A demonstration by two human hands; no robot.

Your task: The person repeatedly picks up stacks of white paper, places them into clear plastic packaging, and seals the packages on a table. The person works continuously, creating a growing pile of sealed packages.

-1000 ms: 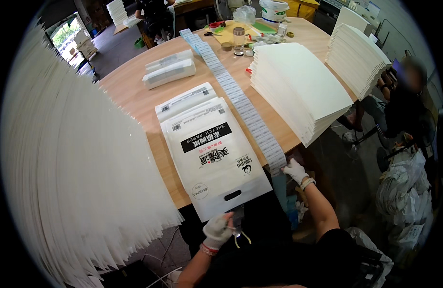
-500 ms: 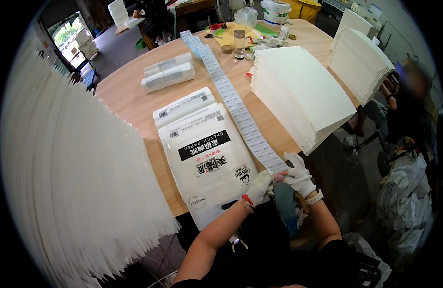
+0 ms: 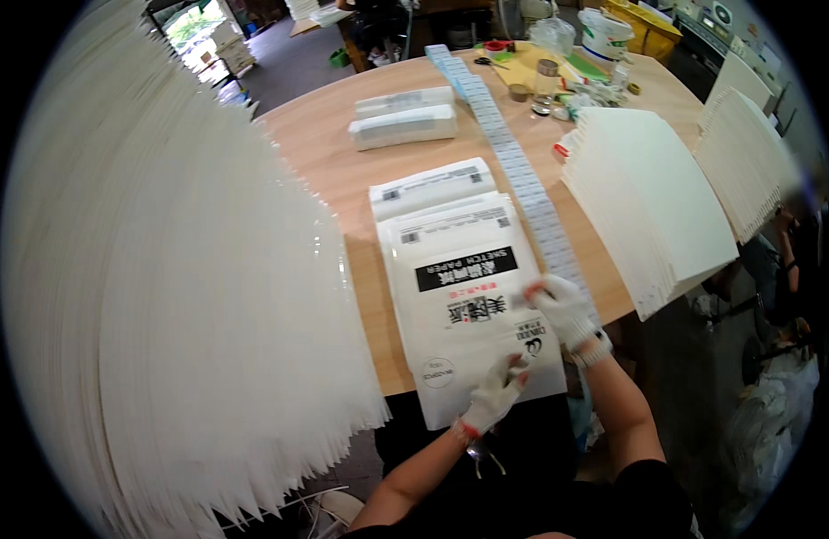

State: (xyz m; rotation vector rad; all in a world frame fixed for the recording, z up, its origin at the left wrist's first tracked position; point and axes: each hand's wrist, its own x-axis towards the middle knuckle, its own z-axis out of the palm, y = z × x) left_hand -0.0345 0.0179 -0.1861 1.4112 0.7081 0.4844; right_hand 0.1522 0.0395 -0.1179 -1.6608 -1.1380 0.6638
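far left: huge fanned stack of white paper sheets [image 3: 163, 296], edges stepped, fills the left side and overhangs the round wooden counter [image 3: 329, 171].

centre: stack of white printed paper packs [image 3: 464, 287] lies flat on the counter, near edge hanging over the counter rim toward the person. top pack has a black label band and printed marks; more packs stick out from under it at the far end.

left hand [image 3: 493, 395], white glove, rests flat on the near corner of the top pack, fingers loosely curled, not pinching anything. a small metal item hangs below that wrist, too small to tell what.

right hand [image 3: 563, 308], white glove, sits on the right edge of the top pack. fingertips pressed together at the pack edge, just beside the label strip [image 3: 522, 184]; can't tell if they pinch a label or only press on the pack.

label strip: long run of white labels, goes from the far side of the counter down past the right side of the packs to the right hand.

far centre: two wrapped white bundles [image 3: 403, 119] side by side, well apart from the packs.

right: second fanned stack of white sheets [image 3: 652, 202] overhanging the counter edge, third stack [image 3: 747, 153] behind it. far right top: glass jar [image 3: 545, 85], white bucket [image 3: 603, 31], small clutter.
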